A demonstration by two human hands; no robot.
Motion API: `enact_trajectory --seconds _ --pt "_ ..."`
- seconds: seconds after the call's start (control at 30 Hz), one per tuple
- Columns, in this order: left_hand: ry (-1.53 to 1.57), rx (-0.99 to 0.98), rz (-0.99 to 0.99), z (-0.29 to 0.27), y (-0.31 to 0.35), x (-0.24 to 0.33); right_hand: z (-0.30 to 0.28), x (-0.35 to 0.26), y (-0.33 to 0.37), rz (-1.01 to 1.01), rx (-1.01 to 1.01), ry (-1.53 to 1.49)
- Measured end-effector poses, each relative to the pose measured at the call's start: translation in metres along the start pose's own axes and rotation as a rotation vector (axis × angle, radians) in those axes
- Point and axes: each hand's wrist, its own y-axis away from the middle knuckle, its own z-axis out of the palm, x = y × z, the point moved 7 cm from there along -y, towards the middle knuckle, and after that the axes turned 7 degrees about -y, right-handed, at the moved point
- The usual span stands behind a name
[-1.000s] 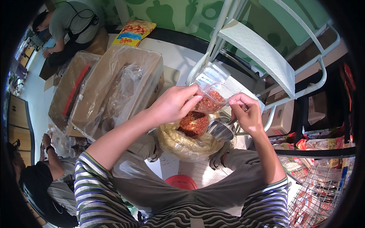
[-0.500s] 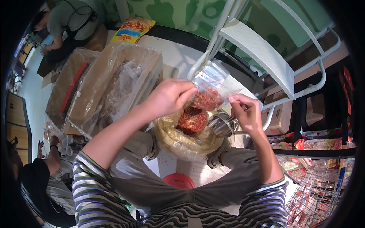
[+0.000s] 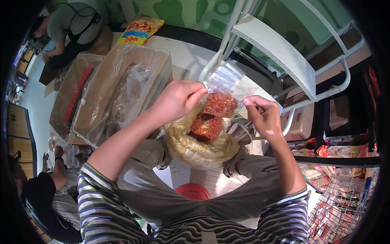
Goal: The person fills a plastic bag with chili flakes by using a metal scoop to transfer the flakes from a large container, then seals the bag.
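Observation:
Between my hands hangs a clear plastic bag (image 3: 219, 105) with red chili flakes in its lower part. My left hand (image 3: 181, 100) pinches its upper left corner, and my right hand (image 3: 262, 116) pinches the right corner. Just below, a yellowish plastic-lined sack (image 3: 183, 142) stands between my knees, its mouth rolled open on more chili flakes (image 3: 206, 127). A shiny metal scoop (image 3: 240, 131) rests at the sack's right side, partly hidden behind the bag and my right hand. Beyond the held bag lies a stack of clear empty bags (image 3: 228, 72).
Two cardboard boxes with plastic liners (image 3: 162, 67) stand at the left. A white step ladder (image 3: 276, 53) rises at the far right. A yellow snack bag (image 3: 140, 30) lies at the back, a red tub (image 3: 192, 191) below me, a wire basket (image 3: 341, 209) at right. Other people sit at left.
The bag of chili flakes now hangs flatter and more upright, its flakes spread evenly along the bottom. Both hands keep their pinch and have shifted only slightly.

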Motion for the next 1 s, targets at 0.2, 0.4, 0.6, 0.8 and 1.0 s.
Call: enact_trajectory --seconds 0.2,0.4,0.6,0.8,1.0 --pt "0.026 0.014 0.042 0.003 0.0 0.007 0.003 -0.004 0.0 -0.068 -0.001 0.015" --pt "0.016 -0.005 0.05 0.007 -0.001 0.011 0.002 -0.001 -0.002 -0.109 0.007 0.072" --pt "0.027 -0.028 0.048 0.011 0.001 0.014 -0.002 -0.018 -0.004 -0.196 -0.018 0.226" --pt "0.021 0.007 -0.033 0.003 0.0 0.007 0.001 -0.012 -0.006 -0.087 -0.124 0.095" --pt "0.077 0.017 -0.073 0.004 0.0 -0.002 -0.006 -0.012 -0.003 -0.118 -0.054 0.111"
